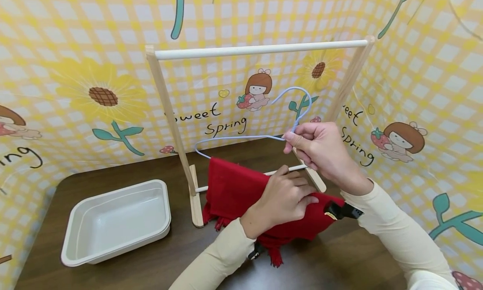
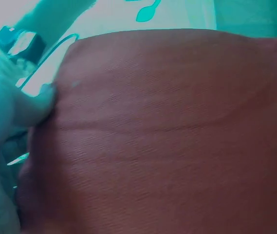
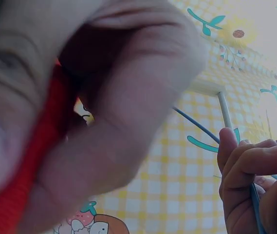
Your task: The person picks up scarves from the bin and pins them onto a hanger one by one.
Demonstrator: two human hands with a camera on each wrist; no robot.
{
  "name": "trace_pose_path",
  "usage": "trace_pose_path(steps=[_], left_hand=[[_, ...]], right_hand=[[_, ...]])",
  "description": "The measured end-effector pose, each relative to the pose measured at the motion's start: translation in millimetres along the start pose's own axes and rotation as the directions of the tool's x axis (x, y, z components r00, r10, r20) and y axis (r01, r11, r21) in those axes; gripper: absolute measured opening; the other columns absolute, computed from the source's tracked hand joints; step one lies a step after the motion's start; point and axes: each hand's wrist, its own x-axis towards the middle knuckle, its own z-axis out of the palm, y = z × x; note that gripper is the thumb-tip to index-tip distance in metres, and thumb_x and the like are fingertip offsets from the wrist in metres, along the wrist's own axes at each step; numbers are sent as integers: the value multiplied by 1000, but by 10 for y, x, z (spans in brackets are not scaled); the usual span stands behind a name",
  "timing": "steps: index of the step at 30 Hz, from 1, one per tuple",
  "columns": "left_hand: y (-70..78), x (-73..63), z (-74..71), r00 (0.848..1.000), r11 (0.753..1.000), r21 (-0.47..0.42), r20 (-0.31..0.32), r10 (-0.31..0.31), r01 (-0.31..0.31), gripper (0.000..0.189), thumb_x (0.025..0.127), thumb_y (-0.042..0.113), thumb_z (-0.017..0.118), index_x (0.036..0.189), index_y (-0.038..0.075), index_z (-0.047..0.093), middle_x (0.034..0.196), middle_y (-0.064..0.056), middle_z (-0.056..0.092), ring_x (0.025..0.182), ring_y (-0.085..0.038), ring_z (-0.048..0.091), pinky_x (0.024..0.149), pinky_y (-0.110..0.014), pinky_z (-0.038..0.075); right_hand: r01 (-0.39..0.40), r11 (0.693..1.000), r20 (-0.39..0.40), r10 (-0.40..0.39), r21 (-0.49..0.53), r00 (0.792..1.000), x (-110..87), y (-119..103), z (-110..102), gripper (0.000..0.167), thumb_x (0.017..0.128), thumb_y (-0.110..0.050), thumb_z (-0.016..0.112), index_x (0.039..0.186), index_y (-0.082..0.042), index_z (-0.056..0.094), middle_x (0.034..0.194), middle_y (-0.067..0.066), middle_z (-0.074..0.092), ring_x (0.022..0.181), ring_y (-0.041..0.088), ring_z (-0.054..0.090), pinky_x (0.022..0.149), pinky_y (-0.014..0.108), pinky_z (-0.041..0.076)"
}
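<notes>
A red fringed scarf [image 1: 237,185] is draped over the lower part of a blue wire hanger [image 1: 310,101], its folded edge along the top. My left hand [image 1: 284,195] grips the scarf at its upper edge, with the thumb [image 2: 36,105] against the cloth in the left wrist view. Above it, my right hand [image 1: 324,149] pinches the hanger just below the hook, which points up and to the left. The right wrist view shows the right hand's curled fingers [image 3: 250,165] around the blue wire, and the left hand large and close beside red cloth. Scarf hides the hanger's lower bar.
A wooden rack with a white top rail [image 1: 260,50] stands behind the hands on the brown table [image 1: 151,260]. At the left is a pale rectangular basin [image 1: 113,214]. Yellow checked cloth [image 1: 124,26] with printed flowers surrounds the table's back and sides.
</notes>
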Motion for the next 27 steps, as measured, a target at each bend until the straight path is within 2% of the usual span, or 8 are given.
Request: trace_pose_path(steps=[9, 14, 17, 20, 22, 24, 26, 27], left_hand=[[49, 63, 21, 988, 999, -10, -143, -53, 52, 14, 81, 22, 77, 66, 21, 74, 65, 8, 67, 68, -5, 62, 69, -24, 39], [64, 92, -17, 996, 994, -64, -29, -90, 88, 19, 85, 22, 76, 67, 20, 70, 59, 6, 59, 58, -6, 53, 69, -26, 36], [69, 60, -49, 996, 993, -86, 51, -79, 83, 12, 88, 23, 75, 77, 19, 73, 67, 7, 65, 66, -7, 59, 69, -26, 38], [64, 10, -91, 997, 994, -92, 67, -46, 52, 7, 90, 22, 73, 93, 16, 76, 84, 6, 73, 82, -10, 66, 74, -23, 45], [39, -46, -138, 999, 996, -84, 20, -32, 34, 11, 90, 15, 69, 99, 14, 75, 93, 5, 74, 90, -11, 67, 77, -23, 49], [-19, -127, -210, 996, 995, -89, -81, -47, 40, 19, 88, 5, 64, 103, 10, 74, 97, 1, 74, 92, -14, 67, 80, -25, 51], [-106, -242, -305, 968, 991, -108, -229, -105, 82, 27, 84, -4, 59, 105, 5, 74, 98, -3, 74, 92, -18, 67, 82, -29, 53], [-162, -309, -358, 939, 986, -128, -311, -146, 111, 30, 82, -7, 57, 105, 2, 74, 97, -6, 73, 91, -20, 67, 82, -31, 53]], right_hand=[[-32, 995, 13, 33, -90, 999, -52, -29, 103, 24, 96, -17, 70, 81, 2, 69, 66, 2, 68, 41, 12, 39, 37, 24, 34], [-27, 997, 17, 28, -74, 999, -53, -35, 98, 26, 96, -17, 70, 80, 3, 69, 64, 3, 67, 40, 12, 38, 36, 24, 33], [-16, 997, 8, 17, -82, 1000, -52, -25, 73, 25, 97, -14, 69, 80, 5, 68, 63, 1, 67, 38, 11, 36, 36, 23, 32], [-16, 998, -8, 15, -65, 1000, -47, -8, 49, 24, 97, -11, 68, 82, 8, 67, 63, 0, 68, 37, 10, 36, 34, 22, 30], [-14, 999, -11, 14, -29, 1000, -38, -1, 37, 24, 97, -9, 68, 82, 10, 66, 63, 1, 68, 36, 10, 36, 33, 22, 29], [-11, 1000, -14, 11, 10, 1000, -27, -3, 22, 25, 96, -9, 68, 81, 11, 65, 63, 3, 68, 36, 11, 35, 33, 22, 28], [0, 999, -12, 1, 40, 1000, -12, -15, -1, 26, 96, -9, 68, 79, 10, 63, 64, 5, 69, 36, 11, 34, 32, 23, 27], [4, 999, -9, -4, 50, 1000, -2, -25, -15, 27, 96, -9, 69, 78, 10, 62, 65, 5, 69, 36, 12, 34, 32, 23, 26]])
